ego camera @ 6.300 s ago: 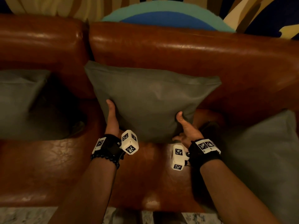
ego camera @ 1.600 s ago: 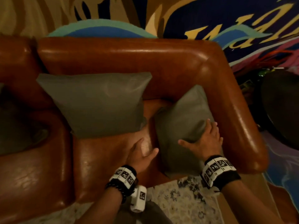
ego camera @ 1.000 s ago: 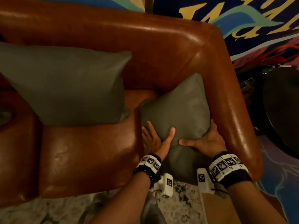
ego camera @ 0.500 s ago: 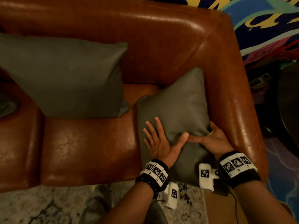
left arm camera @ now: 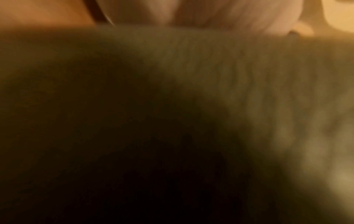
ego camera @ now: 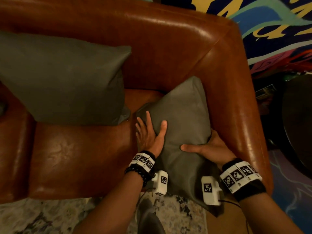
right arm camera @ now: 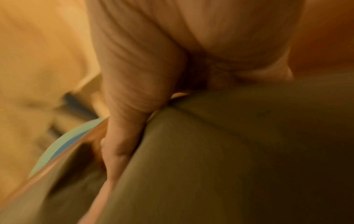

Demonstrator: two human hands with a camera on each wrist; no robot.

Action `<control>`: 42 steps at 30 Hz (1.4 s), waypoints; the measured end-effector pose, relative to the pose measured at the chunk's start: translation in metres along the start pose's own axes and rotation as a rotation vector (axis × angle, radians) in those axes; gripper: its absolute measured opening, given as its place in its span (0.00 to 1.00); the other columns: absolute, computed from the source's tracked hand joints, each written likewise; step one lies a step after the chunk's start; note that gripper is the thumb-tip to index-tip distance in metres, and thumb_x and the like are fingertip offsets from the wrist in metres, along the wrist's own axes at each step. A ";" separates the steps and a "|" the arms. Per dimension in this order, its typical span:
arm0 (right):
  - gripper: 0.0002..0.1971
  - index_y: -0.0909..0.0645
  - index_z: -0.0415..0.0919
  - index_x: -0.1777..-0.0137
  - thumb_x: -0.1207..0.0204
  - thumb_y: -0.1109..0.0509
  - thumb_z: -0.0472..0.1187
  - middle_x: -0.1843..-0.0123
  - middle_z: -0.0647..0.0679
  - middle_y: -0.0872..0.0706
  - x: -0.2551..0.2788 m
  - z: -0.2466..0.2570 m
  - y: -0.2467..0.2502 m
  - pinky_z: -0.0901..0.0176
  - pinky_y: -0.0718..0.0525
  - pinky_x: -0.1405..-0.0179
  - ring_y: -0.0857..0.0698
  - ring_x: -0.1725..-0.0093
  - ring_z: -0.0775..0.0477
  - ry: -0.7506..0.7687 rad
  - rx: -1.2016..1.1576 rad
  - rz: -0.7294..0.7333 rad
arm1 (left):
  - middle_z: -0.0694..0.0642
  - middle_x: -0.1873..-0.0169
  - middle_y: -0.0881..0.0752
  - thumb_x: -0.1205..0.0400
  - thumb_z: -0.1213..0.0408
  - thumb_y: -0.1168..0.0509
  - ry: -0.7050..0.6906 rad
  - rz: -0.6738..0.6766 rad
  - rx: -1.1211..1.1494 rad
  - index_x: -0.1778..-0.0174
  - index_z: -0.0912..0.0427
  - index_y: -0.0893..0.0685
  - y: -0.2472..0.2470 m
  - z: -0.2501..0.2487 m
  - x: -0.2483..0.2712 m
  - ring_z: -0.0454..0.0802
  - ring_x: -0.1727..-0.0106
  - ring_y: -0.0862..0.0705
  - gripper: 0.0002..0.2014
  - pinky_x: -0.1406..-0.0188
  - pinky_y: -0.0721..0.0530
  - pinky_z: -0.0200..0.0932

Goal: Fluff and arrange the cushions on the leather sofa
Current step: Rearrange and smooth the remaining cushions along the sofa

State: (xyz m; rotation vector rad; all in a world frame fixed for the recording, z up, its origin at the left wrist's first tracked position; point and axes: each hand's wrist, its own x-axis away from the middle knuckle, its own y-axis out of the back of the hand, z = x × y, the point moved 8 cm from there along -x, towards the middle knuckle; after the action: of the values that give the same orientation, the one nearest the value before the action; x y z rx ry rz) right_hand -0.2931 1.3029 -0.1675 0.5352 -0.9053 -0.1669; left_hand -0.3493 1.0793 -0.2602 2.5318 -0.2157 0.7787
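Note:
A grey cushion (ego camera: 182, 112) leans in the right corner of the brown leather sofa (ego camera: 168, 39), against its armrest (ego camera: 236, 98). My left hand (ego camera: 152, 125) presses the cushion's left edge with straight fingers, thumb spread over its front. My right hand (ego camera: 207, 147) grips the lower right side, thumb across the front, fingers hidden behind it. In the right wrist view the thumb (right arm camera: 122, 136) lies along the cushion (right arm camera: 229, 151). The left wrist view is dark and blurred, filled with the cushion's fabric (left arm camera: 229, 75). A larger grey cushion (ego camera: 67, 81) leans on the backrest to the left.
A pale patterned rug (ego camera: 50, 217) lies in front of the sofa. A dark round table (ego camera: 298, 124) stands past the armrest on the right. A painted, colourful wall (ego camera: 270, 22) runs behind the sofa. Bare seat leather (ego camera: 76, 157) shows between the cushions.
I have shifted from the middle cushion to the right one. In the last half second my left hand slid to its left edge and my right thumb moved across its front.

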 end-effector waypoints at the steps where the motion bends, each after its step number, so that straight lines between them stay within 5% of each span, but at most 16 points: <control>1: 0.80 0.36 0.50 0.11 0.69 0.01 0.61 0.23 0.53 0.17 0.000 -0.005 0.000 0.42 0.15 0.26 0.15 0.28 0.48 -0.025 -0.062 0.009 | 0.58 0.07 0.66 0.25 0.18 0.60 -0.007 0.039 -0.043 0.09 0.34 0.66 -0.006 -0.005 -0.001 0.60 0.06 0.63 0.49 0.08 0.62 0.63; 5: 0.61 0.22 0.51 0.21 0.60 0.00 0.49 0.36 0.52 0.06 0.000 -0.016 -0.002 0.40 0.11 0.32 0.07 0.37 0.47 -0.050 -0.286 0.083 | 0.55 0.08 0.71 0.29 0.15 0.61 -0.052 0.158 -0.121 0.11 0.33 0.71 -0.016 -0.022 -0.005 0.61 0.08 0.69 0.53 0.09 0.66 0.68; 13: 0.53 0.20 0.48 0.22 0.51 0.02 0.36 0.36 0.48 0.06 -0.012 -0.018 -0.008 0.33 0.11 0.32 0.06 0.37 0.42 -0.084 -0.403 0.156 | 0.54 0.09 0.74 0.29 0.15 0.56 -0.149 0.223 -0.223 0.12 0.31 0.73 -0.018 -0.042 -0.002 0.62 0.09 0.74 0.53 0.11 0.70 0.68; 17: 0.51 0.20 0.49 0.22 0.49 0.04 0.37 0.37 0.51 0.05 -0.011 -0.010 -0.003 0.39 0.10 0.35 0.07 0.37 0.45 -0.087 -0.336 0.184 | 0.54 0.09 0.73 0.29 0.15 0.56 -0.136 0.223 -0.228 0.13 0.31 0.74 -0.021 -0.043 -0.001 0.62 0.09 0.73 0.54 0.10 0.69 0.68; 20: 0.62 0.24 0.50 0.19 0.58 0.00 0.48 0.30 0.53 0.09 -0.007 0.002 0.005 0.47 0.12 0.33 0.10 0.33 0.51 -0.033 -0.184 0.145 | 0.51 0.09 0.72 0.30 0.16 0.55 -0.144 0.269 -0.171 0.11 0.32 0.71 -0.011 -0.038 -0.005 0.58 0.08 0.72 0.54 0.10 0.68 0.67; 24: 0.82 0.54 0.51 0.06 0.56 0.05 0.65 0.08 0.50 0.37 0.007 0.043 0.022 0.44 0.31 0.12 0.34 0.11 0.47 0.182 0.243 -0.093 | 0.48 0.09 0.72 0.29 0.18 0.53 -0.192 0.347 -0.163 0.10 0.33 0.70 -0.002 -0.021 -0.004 0.53 0.09 0.73 0.55 0.09 0.66 0.66; 27: 0.71 0.54 0.47 0.05 0.40 0.20 0.77 0.05 0.40 0.49 0.026 0.104 0.012 0.38 0.43 0.08 0.48 0.06 0.39 0.571 0.676 -0.268 | 0.50 0.09 0.72 0.27 0.19 0.49 -0.203 0.380 -0.167 0.10 0.33 0.69 -0.003 -0.023 -0.003 0.54 0.09 0.74 0.55 0.09 0.66 0.65; 30: 0.59 0.43 0.46 0.06 0.31 0.30 0.77 0.05 0.35 0.48 0.027 0.140 -0.025 0.34 0.47 0.08 0.49 0.06 0.32 0.773 0.890 -0.216 | 0.49 0.08 0.70 0.18 0.31 0.35 -0.193 0.388 -0.099 0.09 0.35 0.65 0.011 -0.024 0.002 0.52 0.09 0.72 0.52 0.08 0.62 0.64; 34: 0.55 0.53 0.48 0.04 0.22 0.36 0.75 0.05 0.37 0.61 0.016 0.149 -0.076 0.39 0.66 0.10 0.65 0.06 0.35 0.766 1.159 0.030 | 0.51 0.08 0.70 0.22 0.30 0.30 -0.051 0.398 -0.034 0.08 0.34 0.65 0.029 0.006 0.016 0.52 0.08 0.70 0.57 0.07 0.57 0.64; 37: 0.56 0.63 0.50 0.05 0.21 0.40 0.77 0.06 0.38 0.70 0.004 0.137 -0.088 0.33 0.70 0.11 0.72 0.08 0.36 0.695 1.351 0.118 | 0.53 0.08 0.71 0.20 0.30 0.31 0.067 0.411 -0.019 0.09 0.36 0.68 0.029 0.035 0.035 0.54 0.08 0.69 0.57 0.07 0.59 0.60; 42: 0.63 0.68 0.56 0.06 0.38 0.58 0.89 0.07 0.47 0.75 -0.021 0.117 -0.077 0.22 0.68 0.13 0.74 0.08 0.40 0.587 1.425 0.136 | 0.48 0.10 0.75 0.30 0.16 0.41 0.124 0.394 0.033 0.12 0.36 0.75 -0.004 0.055 0.059 0.52 0.08 0.71 0.63 0.08 0.62 0.65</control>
State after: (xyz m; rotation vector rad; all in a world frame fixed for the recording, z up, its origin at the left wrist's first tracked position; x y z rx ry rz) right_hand -0.3911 1.2012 -0.1631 1.7165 -0.3456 0.8006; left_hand -0.2722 1.0550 -0.2680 2.4910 -0.6783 1.0908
